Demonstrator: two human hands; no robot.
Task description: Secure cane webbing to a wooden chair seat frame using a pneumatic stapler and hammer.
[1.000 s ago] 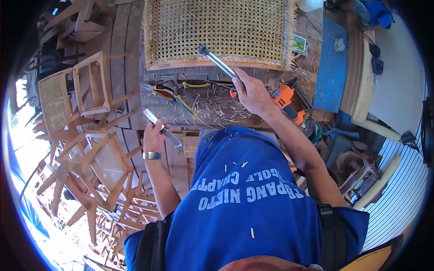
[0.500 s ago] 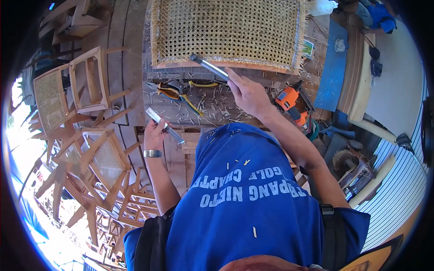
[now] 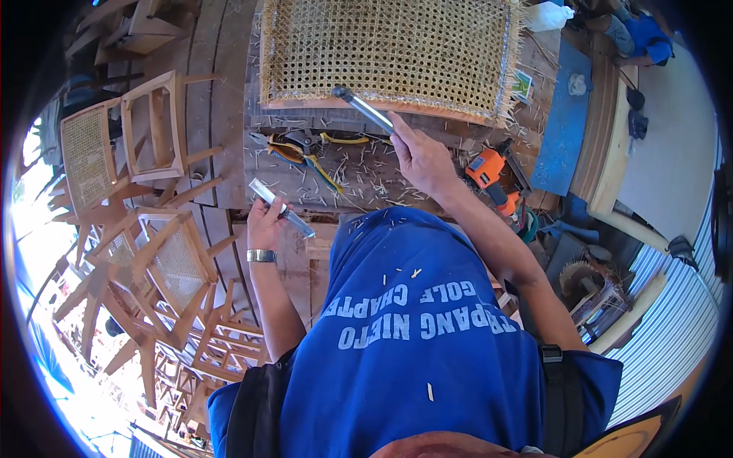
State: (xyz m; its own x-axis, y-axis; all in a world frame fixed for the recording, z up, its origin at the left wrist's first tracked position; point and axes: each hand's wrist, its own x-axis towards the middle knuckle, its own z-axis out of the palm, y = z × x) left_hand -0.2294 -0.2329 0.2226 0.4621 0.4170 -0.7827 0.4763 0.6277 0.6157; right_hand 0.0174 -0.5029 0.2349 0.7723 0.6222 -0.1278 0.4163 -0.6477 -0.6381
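My right hand (image 3: 427, 162) is closed around a hammer (image 3: 368, 113) with a silver shaft. The hammer's dark head hangs over the near edge of a woven cane panel (image 3: 389, 53), which is set in a wooden frame with frayed strand ends around its rim. Lower left of the panel, my left hand (image 3: 266, 223) grips a short, flat silver tool (image 3: 263, 191) with a clear bluish far end; its exact kind does not show. Orange-and-black pliers (image 3: 286, 153) and another yellow-handled tool (image 3: 324, 174) lie on the bench between the hands and the panel.
Cane clippings are scattered over the wooden bench (image 3: 366, 179). An orange nail gun (image 3: 489, 172) lies right of my right hand. A white bottle (image 3: 548, 17) stands at the far right, near a blue board (image 3: 563, 114). Wooden chairs (image 3: 156, 130) crowd the left. Another person (image 3: 645, 37) is at the upper right.
The view has shifted slightly. Both hands keep hold of their tools, and the hammer's head sits a little farther right and higher in the picture.
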